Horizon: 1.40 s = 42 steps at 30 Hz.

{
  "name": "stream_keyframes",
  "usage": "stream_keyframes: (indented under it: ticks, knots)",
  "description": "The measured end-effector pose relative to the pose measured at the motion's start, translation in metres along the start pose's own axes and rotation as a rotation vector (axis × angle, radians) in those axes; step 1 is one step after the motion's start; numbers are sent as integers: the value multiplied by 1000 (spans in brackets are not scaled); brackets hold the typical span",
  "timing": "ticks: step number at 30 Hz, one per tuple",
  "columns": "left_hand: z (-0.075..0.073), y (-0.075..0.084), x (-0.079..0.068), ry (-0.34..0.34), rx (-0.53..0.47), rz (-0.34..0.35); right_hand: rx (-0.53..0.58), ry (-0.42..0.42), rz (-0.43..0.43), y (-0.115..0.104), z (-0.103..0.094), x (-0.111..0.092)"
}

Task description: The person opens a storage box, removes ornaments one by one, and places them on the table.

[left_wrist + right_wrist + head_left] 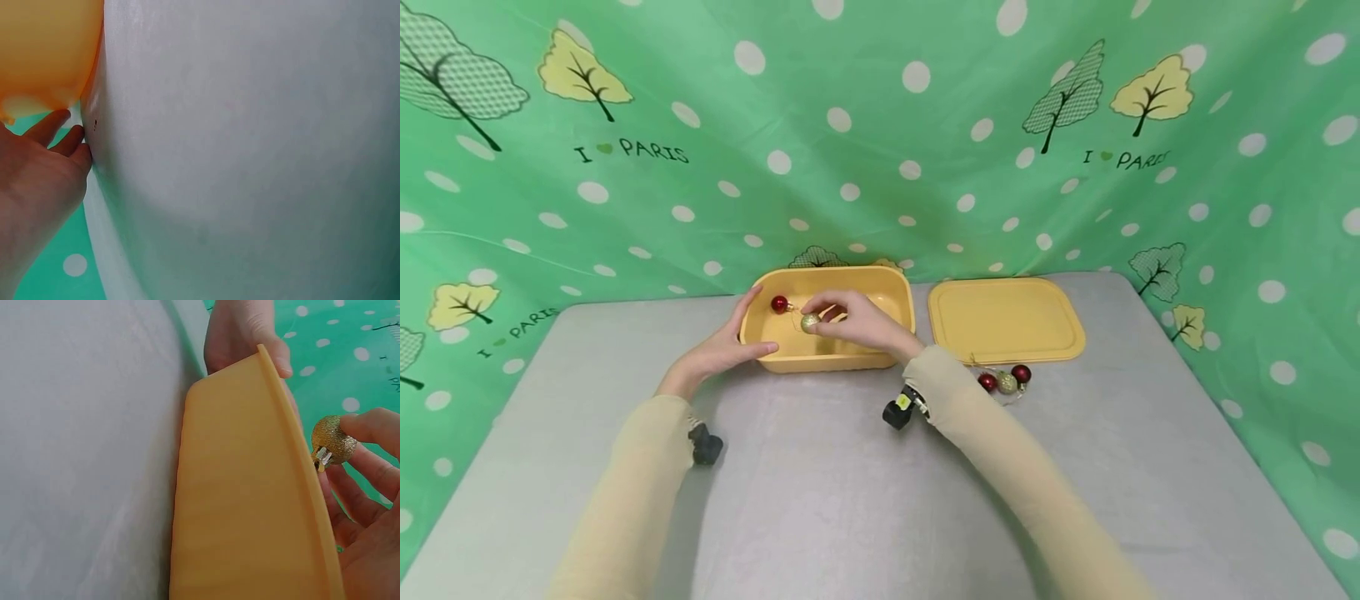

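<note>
A yellow plastic box stands lidless at the back of the table. My left hand holds its left end, the thumb over the near rim and the fingers along the outer side. Between thumb and fingertips, my right hand pinches a gold glitter bauble by its ball, over the box's opening, with the metal cap pointing down toward the rim in the right wrist view. A shiny red bauble lies inside the box at the left. The left wrist view shows the left fingers beside the box wall.
The yellow lid lies flat to the right of the box. Just in front of it are two red baubles and a gold bauble with strings. A green dotted cloth hangs behind the grey table.
</note>
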State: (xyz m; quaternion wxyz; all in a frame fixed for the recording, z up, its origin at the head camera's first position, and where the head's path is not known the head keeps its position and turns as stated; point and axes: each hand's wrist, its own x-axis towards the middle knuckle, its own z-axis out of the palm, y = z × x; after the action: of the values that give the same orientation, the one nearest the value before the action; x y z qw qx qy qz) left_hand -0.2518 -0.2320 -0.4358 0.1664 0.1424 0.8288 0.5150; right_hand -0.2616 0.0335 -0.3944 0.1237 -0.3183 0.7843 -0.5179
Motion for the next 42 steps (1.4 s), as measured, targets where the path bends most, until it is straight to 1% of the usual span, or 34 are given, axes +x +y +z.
stream_keyframes:
  ticks: [5,11,14,17,21,30,36,42]
  knots:
    - [1,-1,0,4,-5,1,8,30,11,1,-9,-14]
    - [1,-3,0,4,-2,-4,41,16,1,1,-21,-35]
    - [1,-2,0,3,2,-2,48,22,-3,-1,-27,-45]
    - [2,0,0,0,5,-2,57,40,10,-5,-33,-54]
    - [2,2,0,-5,1,-11,38,59,35,-6,-43,-69]
    - [0,1,0,-13,6,-25,5,85,104,-6,-70,-116]
    - [-1,-1,1,-18,2,-39,1,116,112,2,-85,-148]
    - [-1,0,1,-19,9,-44,10,174,113,12,-96,-177]
